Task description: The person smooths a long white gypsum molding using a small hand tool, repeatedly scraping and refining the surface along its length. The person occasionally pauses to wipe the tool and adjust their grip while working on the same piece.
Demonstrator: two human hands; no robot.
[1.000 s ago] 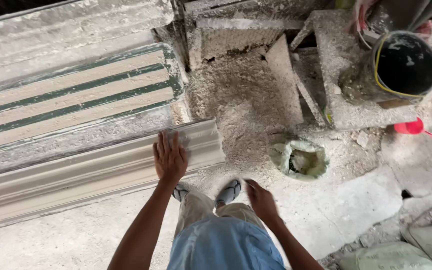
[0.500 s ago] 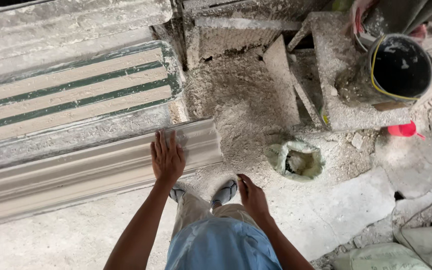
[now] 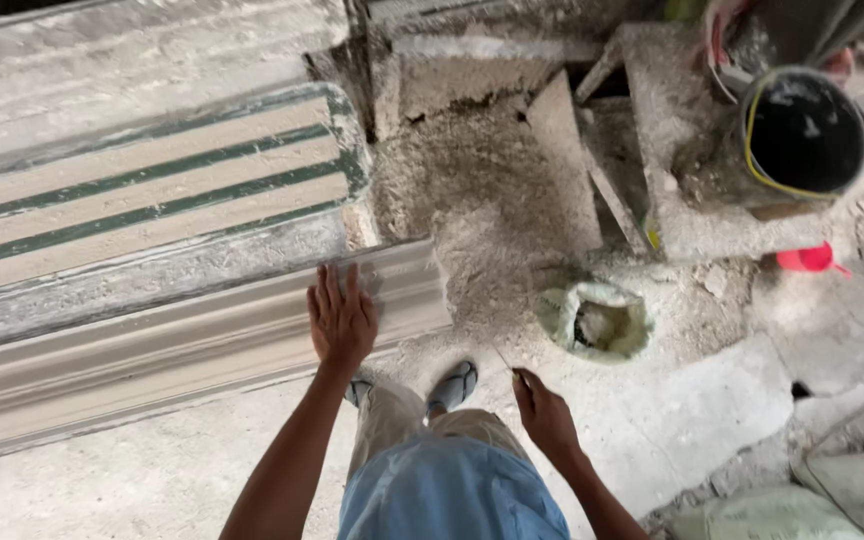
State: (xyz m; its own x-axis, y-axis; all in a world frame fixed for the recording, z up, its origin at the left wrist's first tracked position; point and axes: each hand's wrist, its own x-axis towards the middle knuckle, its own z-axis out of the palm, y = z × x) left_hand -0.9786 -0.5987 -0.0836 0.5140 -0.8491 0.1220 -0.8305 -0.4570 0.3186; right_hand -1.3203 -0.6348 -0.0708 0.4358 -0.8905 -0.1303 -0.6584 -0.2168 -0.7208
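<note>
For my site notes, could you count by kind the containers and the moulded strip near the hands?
Black bucket: 1
Small green-rimmed tub: 1
Red cup-like object: 1
Long moulded strip, under the left hand: 1
Total: 4

No labels, signs or screens in view. Closest to packaging: a small sack, pale green-white, mouth rolled open, sitting on the floor right of centre, greyish lumps inside. Bottom right, near edge: two flat pale sacks lying on the floor, partly cut off by the frame. Can't tell if any print on them. Far right: black bucket with a yellow rim line, on a dusty block.
</note>
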